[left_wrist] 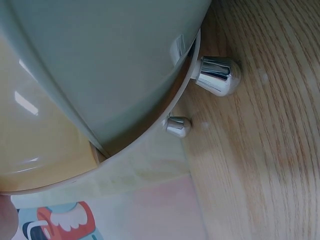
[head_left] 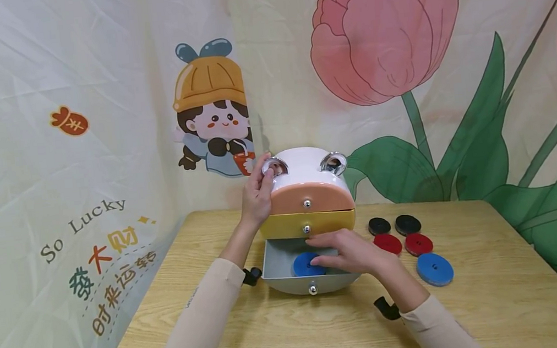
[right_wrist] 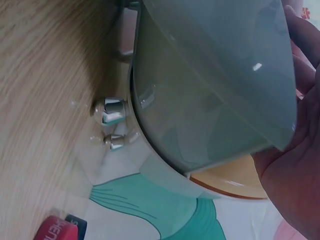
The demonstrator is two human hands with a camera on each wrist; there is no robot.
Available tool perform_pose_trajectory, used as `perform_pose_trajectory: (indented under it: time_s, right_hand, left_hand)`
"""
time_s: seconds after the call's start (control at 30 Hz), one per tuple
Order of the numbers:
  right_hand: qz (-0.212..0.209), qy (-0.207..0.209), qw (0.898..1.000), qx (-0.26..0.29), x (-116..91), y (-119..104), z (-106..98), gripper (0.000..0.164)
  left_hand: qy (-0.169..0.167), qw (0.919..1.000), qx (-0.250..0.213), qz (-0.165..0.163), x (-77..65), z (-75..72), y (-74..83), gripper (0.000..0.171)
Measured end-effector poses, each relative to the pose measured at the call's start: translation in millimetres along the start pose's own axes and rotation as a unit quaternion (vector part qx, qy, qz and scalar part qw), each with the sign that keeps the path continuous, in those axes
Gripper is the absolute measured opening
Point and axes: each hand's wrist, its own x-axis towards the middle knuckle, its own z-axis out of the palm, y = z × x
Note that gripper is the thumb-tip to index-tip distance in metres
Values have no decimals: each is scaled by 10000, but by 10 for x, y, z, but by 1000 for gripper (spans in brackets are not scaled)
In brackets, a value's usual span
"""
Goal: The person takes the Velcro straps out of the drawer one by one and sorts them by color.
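A small rounded drawer box with a white top point(head_left: 302, 163) stands on the table, its orange drawer point(head_left: 290, 199) and yellow drawer point(head_left: 283, 226) pushed in. The bottom grey drawer point(head_left: 288, 287) is pulled out, and a blue disc point(head_left: 302, 265) lies flat in it. My left hand point(head_left: 257, 197) holds the box's upper left side by the silver ring-shaped ear point(head_left: 277, 164). Over the grey drawer reaches my right hand point(head_left: 347, 252), fingers extended, its thumb overlapping the blue disc's edge. In the right wrist view that hand is beside the grey drawer's wall point(right_wrist: 225, 65).
Right of the box lie two black discs point(head_left: 379, 226), two red discs point(head_left: 419, 244) and another blue disc point(head_left: 435, 269) on the wooden table point(head_left: 312, 337). A printed cloth point(head_left: 280, 85) hangs behind. Silver feet point(left_wrist: 217, 75) carry the box.
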Motion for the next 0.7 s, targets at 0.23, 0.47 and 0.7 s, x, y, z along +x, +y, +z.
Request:
perform_pose_trajectory:
  time_s: [0.23, 0.47, 0.7]
  right_hand:
    - [16, -130, 9999, -63, 74, 17, 68, 50]
    - [2, -449, 9987, -237, 154, 32, 140, 50]
    - [120, -736, 9967, -331, 200, 22, 195, 49]
  left_hand:
    - [18, 10000, 30, 42, 4, 3, 16, 44]
    - [9, 10000, -41, 22, -3, 0, 0, 43]
    - [4, 9999, 57, 92, -1, -4, 1, 42]
